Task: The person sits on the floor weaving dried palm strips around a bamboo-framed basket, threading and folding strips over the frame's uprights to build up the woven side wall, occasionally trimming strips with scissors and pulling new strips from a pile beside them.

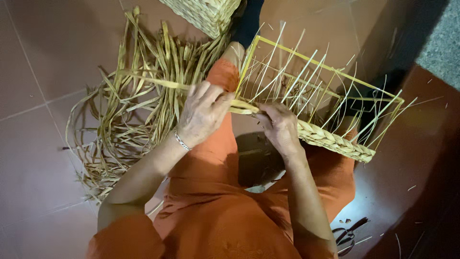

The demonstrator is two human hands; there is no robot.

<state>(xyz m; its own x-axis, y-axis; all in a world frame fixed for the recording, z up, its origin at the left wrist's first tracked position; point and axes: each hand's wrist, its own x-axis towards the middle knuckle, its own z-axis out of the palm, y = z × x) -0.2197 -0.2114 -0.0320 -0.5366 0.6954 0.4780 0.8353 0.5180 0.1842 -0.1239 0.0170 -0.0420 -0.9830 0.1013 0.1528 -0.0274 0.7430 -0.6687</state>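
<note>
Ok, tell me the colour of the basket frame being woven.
Yellow: the wire basket frame shows best in the head view.

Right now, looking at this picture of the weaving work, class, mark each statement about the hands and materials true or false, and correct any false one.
1. Both hands grip the woven strip on the frame. True: the left hand and right hand meet at the braided edge of the yellow frame.
2. The loose straw strips lie to the person's right. False: the pile of strips lies on the floor to the left.
3. Scissors are held in the right hand. False: the scissors lie on the floor at lower right.
4. The left wrist wears a bracelet. True.
5. The frame is fully woven. False: only one edge is braided.
</note>
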